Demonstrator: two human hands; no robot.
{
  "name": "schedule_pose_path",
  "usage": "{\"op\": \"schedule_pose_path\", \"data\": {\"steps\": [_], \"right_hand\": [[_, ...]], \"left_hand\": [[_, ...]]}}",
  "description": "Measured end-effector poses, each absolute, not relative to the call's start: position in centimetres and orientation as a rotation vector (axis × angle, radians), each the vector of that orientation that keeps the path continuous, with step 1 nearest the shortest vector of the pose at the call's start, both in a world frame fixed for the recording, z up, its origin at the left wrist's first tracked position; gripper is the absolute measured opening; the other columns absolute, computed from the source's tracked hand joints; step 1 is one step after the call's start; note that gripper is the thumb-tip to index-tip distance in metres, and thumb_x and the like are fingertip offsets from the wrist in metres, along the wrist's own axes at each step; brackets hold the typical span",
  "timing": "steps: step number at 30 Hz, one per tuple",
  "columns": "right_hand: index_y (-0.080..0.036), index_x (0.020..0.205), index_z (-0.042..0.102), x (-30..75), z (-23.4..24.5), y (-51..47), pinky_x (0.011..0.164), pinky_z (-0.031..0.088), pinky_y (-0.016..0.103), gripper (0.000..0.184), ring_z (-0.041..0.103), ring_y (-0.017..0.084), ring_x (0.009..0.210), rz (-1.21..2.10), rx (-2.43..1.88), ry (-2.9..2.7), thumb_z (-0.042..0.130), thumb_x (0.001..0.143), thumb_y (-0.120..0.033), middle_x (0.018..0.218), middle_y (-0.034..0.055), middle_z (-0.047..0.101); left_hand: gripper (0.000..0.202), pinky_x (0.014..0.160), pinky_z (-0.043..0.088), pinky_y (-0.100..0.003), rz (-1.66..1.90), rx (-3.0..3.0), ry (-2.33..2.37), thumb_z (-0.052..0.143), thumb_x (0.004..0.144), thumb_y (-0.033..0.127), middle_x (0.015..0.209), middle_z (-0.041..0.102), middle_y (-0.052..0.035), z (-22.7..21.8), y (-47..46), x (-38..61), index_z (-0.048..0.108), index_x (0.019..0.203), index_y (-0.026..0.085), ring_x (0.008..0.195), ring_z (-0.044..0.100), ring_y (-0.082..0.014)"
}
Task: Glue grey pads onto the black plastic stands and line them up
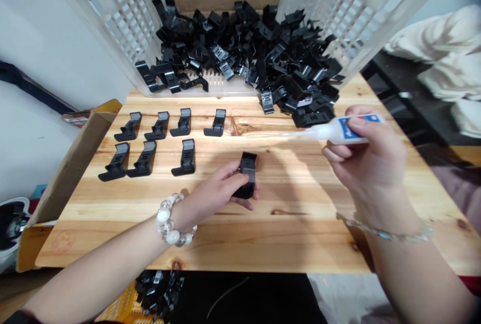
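Left hand (pixel 220 191) clenched round a black clip (pixel 247 175), pinned on the wooden table (pixel 300 213) near centre, clip's long axis running 6 to 12. Right hand (pixel 370 161) grips the glue bottle (pixel 338 131), nozzle aimed toward 9. Clip lies at about 8 o'clock from the nozzle tip, apart from it. Seven clips (pixel 150 146) lined up at 10.

You have a black plastic clip (pixel 247 179) in your left hand (pixel 218 193) and a white glue bottle with a blue label (pixel 343 130) in your right hand (pixel 370 161), over a pale, knotty pine bench (pixel 300 213); a white lattice crate (pixel 124 18) holds black clips (pixel 255 48).
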State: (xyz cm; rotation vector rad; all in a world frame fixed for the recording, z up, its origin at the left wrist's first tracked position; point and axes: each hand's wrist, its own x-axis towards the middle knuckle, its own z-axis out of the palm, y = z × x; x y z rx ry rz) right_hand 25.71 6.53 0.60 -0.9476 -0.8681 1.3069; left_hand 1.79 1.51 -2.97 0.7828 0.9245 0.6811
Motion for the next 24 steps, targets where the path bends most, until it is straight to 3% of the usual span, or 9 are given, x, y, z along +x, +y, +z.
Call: {"op": "schedule_pose_path", "data": {"steps": [3,8,13,15,19,22,24], "right_hand": [[-0.025,0.076,0.052,25.5,0.3,6.9,0.042,0.006,0.026,0.020,0.014,0.007,0.042,1.371,-0.908,-0.821,0.072,0.075,-0.027,0.050,-0.0082,0.028],[-0.026,0.080,0.051,24.3,-0.5,6.5,0.043,0.015,0.025,0.029,0.032,0.009,0.047,1.533,-0.887,-0.821,0.076,0.075,-0.040,0.058,-0.0044,0.049],[-0.024,0.083,0.051,23.3,-0.9,5.6,0.041,0.022,0.021,0.032,0.045,0.008,0.052,1.648,-0.886,-0.943,0.080,0.069,-0.029,0.076,-0.0006,0.066],[-0.024,0.087,0.052,23.1,-1.0,5.5,0.039,0.027,0.019,0.035,0.053,0.010,0.057,1.685,-0.911,-0.970,0.081,0.067,-0.023,0.082,-0.0009,0.067],[-0.022,0.085,0.060,22.5,-1.8,5.3,0.046,0.047,0.021,0.038,0.060,0.012,0.062,1.737,-1.007,-1.040,0.085,0.058,-0.016,0.071,-0.0036,0.063],[-0.019,0.072,0.063,21.9,-2.6,5.0,0.056,0.055,0.028,0.025,0.061,0.013,0.058,1.736,-1.072,-1.180,0.085,0.062,-0.025,0.065,-0.0014,0.062],[-0.019,0.074,0.065,21.5,-2.9,4.6,0.059,0.056,0.031,0.023,0.062,0.014,0.058,1.708,-1.087,-1.279,0.083,0.067,-0.031,0.066,-0.0003,0.064]], "left_hand": [[0.014,0.063,0.058,-0.029,0.738,0.809,0.947,0.058,0.088,0.027,0.085,0.065,-0.0050,-3.0,1.6,1.7,0.059,0.095,0.015,0.078,0.065,-0.0166],[0.018,0.066,0.057,-0.027,0.780,0.871,0.961,0.060,0.089,0.028,0.091,0.068,-0.0065,-2.9,1.8,1.7,0.060,0.100,0.014,0.082,0.067,-0.0167],[0.021,0.072,0.058,-0.028,0.766,0.909,0.968,0.061,0.088,0.029,0.097,0.068,-0.0080,-2.9,1.8,1.6,0.059,0.103,0.014,0.085,0.068,-0.0169],[0.023,0.073,0.058,-0.029,0.765,0.921,0.968,0.061,0.088,0.029,0.098,0.068,-0.0080,-3.0,1.8,1.7,0.060,0.105,0.014,0.086,0.068,-0.0169],[0.028,0.075,0.058,-0.030,0.771,0.955,0.953,0.065,0.086,0.030,0.096,0.068,-0.0071,-3.3,1.8,1.7,0.060,0.110,0.015,0.085,0.067,-0.0168],[0.030,0.076,0.058,-0.031,0.759,0.962,0.942,0.066,0.086,0.031,0.097,0.069,-0.0076,-3.5,1.8,1.8,0.060,0.111,0.016,0.087,0.067,-0.0176],[0.031,0.076,0.058,-0.031,0.741,0.950,0.943,0.065,0.087,0.032,0.099,0.069,-0.0085,-3.6,1.8,1.9,0.059,0.112,0.015,0.087,0.068,-0.0180]]}}
